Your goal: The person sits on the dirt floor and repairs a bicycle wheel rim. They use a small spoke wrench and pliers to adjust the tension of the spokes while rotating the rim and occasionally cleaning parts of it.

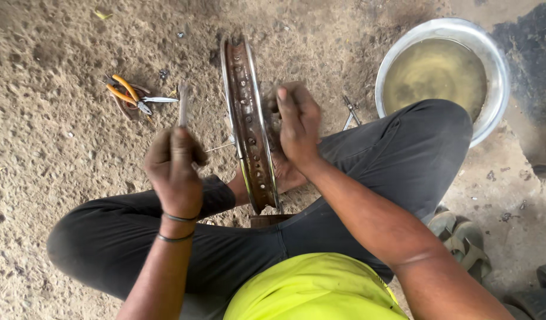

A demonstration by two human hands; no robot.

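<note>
Now I am sitting cross-legged on the dirt and my left hand (173, 169) is closing around a thin metal tool (182, 105), its long axis pointing away from me. The rusty wheel rim (247, 121) is standing on edge just right of that tool, between both hands. My right hand (298, 123) is gripping the rim's far side.

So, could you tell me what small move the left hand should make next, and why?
Probably bring the tool across to the rim. The left hand holds it raised, apart from the upright rim, while the right hand already rests on the rim's far side, seemingly steadying it.
</note>
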